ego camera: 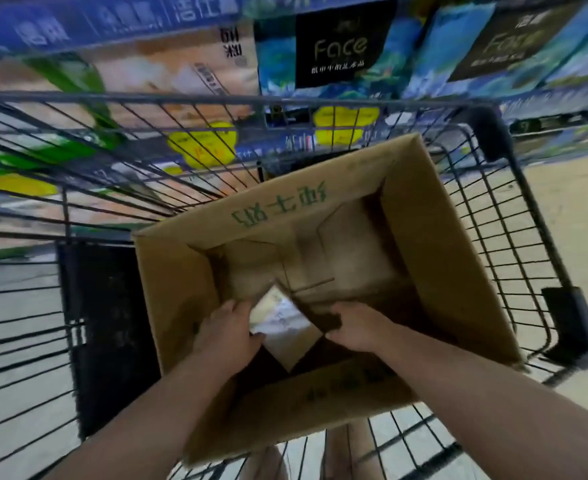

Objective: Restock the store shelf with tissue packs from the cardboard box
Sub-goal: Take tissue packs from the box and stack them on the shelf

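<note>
Head view: both hands down in the cardboard box, which sits in a wire cart. Left hand and right hand clamp a tissue pack from either side (looks like the last one). Next: lift it clear, turn to the shelf ahead.

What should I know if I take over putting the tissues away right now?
Left hand and right hand are both down in the cardboard box, gripping one tissue pack from either side.
The box sits in a wire cart facing the shelf.
The box looks nearly empty: only this pack shows, with bare bottom beyond it.
Left to do: lift the pack out and put it on the shelf.
</note>
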`<state>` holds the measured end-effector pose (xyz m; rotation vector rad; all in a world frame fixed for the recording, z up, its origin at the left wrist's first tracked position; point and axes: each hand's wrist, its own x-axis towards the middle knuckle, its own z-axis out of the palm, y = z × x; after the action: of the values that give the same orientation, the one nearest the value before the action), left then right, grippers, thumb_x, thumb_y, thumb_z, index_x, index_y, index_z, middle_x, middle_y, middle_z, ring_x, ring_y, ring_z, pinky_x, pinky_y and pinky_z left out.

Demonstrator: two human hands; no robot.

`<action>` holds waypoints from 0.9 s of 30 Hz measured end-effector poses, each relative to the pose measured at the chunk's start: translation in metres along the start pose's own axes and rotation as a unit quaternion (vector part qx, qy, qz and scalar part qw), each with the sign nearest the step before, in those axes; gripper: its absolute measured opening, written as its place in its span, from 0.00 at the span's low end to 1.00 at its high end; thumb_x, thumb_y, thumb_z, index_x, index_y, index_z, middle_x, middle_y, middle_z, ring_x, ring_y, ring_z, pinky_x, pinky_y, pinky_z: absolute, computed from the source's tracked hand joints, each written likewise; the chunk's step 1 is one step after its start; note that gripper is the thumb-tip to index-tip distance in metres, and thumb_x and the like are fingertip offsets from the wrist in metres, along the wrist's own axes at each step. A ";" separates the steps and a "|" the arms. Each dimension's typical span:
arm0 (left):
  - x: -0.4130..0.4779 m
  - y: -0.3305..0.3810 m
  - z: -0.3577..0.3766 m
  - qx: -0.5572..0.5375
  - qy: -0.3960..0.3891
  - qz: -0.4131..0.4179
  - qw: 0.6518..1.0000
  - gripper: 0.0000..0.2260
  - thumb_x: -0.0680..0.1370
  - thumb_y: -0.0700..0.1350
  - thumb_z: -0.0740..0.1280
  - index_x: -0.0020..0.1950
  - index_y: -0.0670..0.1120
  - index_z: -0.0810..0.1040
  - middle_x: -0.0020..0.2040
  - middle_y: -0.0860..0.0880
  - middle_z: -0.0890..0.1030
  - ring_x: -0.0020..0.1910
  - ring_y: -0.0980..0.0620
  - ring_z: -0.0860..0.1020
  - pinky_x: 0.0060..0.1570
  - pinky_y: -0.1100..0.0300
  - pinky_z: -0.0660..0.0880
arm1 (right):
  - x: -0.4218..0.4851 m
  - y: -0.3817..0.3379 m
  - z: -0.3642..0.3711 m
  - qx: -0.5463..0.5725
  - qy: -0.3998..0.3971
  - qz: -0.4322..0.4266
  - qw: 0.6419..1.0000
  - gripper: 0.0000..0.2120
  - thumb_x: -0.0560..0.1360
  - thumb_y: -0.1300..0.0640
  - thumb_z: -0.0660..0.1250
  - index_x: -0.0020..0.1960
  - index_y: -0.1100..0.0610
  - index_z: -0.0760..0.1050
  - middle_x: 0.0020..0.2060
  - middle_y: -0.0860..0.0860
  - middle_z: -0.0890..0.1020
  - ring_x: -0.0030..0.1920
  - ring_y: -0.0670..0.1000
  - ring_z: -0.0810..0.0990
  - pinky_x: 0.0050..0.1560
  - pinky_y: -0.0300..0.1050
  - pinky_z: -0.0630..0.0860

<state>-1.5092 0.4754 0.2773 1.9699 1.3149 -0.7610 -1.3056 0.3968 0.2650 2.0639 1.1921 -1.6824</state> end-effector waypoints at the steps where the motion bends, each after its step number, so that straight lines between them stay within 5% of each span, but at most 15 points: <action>1: 0.013 -0.001 0.007 0.000 -0.006 0.000 1.000 0.26 0.78 0.53 0.64 0.73 0.49 0.61 0.69 0.46 0.67 0.65 0.46 0.69 0.61 0.52 0.70 | 0.011 0.001 0.004 0.007 -0.006 -0.001 1.000 0.20 0.78 0.51 0.63 0.69 0.54 0.68 0.65 0.53 0.73 0.65 0.54 0.72 0.60 0.44 0.69; 6: 0.063 -0.011 0.040 -0.062 -0.031 -0.034 0.997 0.28 0.77 0.49 0.65 0.75 0.50 0.59 0.71 0.45 0.66 0.67 0.44 0.67 0.63 0.53 0.68 | 0.068 0.014 0.033 0.030 -0.043 0.005 0.999 0.17 0.74 0.48 0.65 0.62 0.49 0.73 0.57 0.50 0.78 0.57 0.52 0.77 0.59 0.51 0.74; 16: 0.116 -0.017 0.081 -0.120 -0.037 -0.078 0.989 0.28 0.77 0.50 0.66 0.74 0.46 0.61 0.73 0.43 0.63 0.70 0.42 0.65 0.67 0.51 0.66 | 0.112 0.027 0.066 0.036 -0.034 0.074 0.996 0.28 0.74 0.54 0.69 0.71 0.57 0.64 0.67 0.56 0.72 0.67 0.57 0.72 0.65 0.45 0.69; 20: 0.115 -0.019 0.077 -0.124 -0.044 -0.105 0.986 0.21 0.77 0.49 0.66 0.68 0.43 0.70 0.67 0.40 0.69 0.65 0.41 0.70 0.63 0.52 0.69 | 0.109 0.025 0.059 0.063 -0.034 0.077 0.994 0.21 0.73 0.55 0.69 0.65 0.58 0.72 0.63 0.55 0.75 0.62 0.55 0.75 0.54 0.40 0.70; 23: 0.101 -0.018 0.066 -0.192 -0.027 -0.117 0.974 0.17 0.76 0.49 0.66 0.61 0.42 0.75 0.62 0.41 0.74 0.59 0.41 0.74 0.58 0.53 0.72 | 0.093 0.022 0.038 0.126 -0.010 0.072 0.989 0.19 0.73 0.55 0.69 0.62 0.56 0.72 0.59 0.53 0.75 0.54 0.51 0.75 0.48 0.40 0.68; 27: 0.065 -0.006 0.036 -0.349 0.001 -0.122 0.929 0.18 0.78 0.47 0.66 0.66 0.43 0.71 0.58 0.46 0.76 0.56 0.47 0.75 0.53 0.56 0.71 | 0.058 0.013 0.004 0.213 0.048 0.045 0.975 0.21 0.73 0.56 0.69 0.64 0.57 0.70 0.59 0.54 0.77 0.56 0.53 0.76 0.50 0.41 0.71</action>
<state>-1.4976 0.4863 0.2042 1.2540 1.5757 -0.3191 -1.2982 0.4117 0.2078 2.4250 0.7961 -1.9471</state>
